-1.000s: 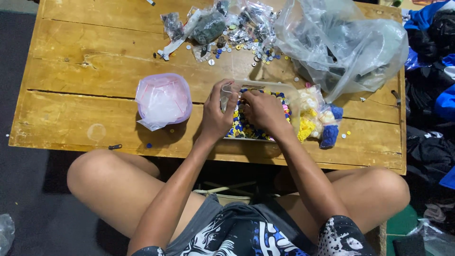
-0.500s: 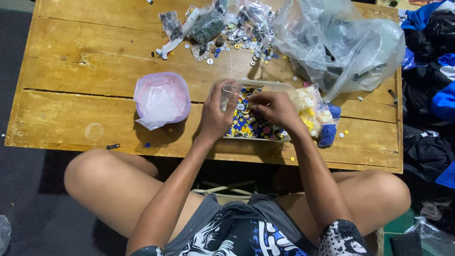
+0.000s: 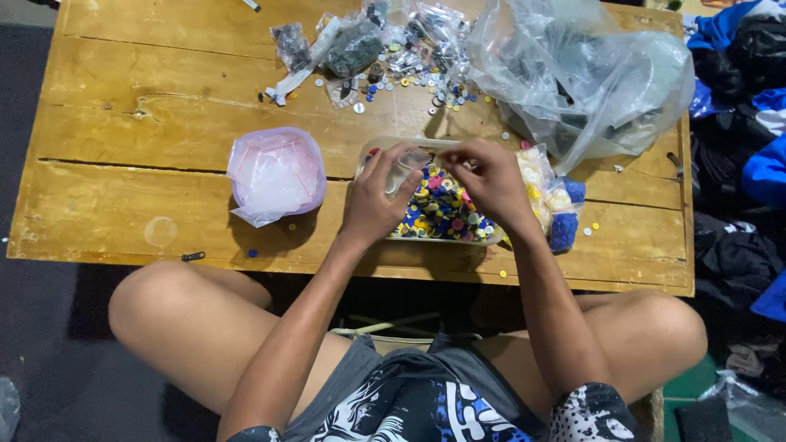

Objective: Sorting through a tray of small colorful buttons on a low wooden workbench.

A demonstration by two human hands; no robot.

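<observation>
**Hands over the button tray**

Both hands have lifted slightly since the earlier frame, meeting above the tray's far edge. Left hand [image 3: 375,200] curls around a small clear bag [image 3: 404,166], fingers closed on it. Right hand [image 3: 485,176] pinches the bag's top edge, fingertips together. Below them the clear tray [image 3: 446,238] sits at the table's [image 3: 147,164] near middle, filled with yellow, blue and pink buttons [image 3: 440,211]. A pink-tinted bag [image 3: 275,174] lies to its left.
</observation>
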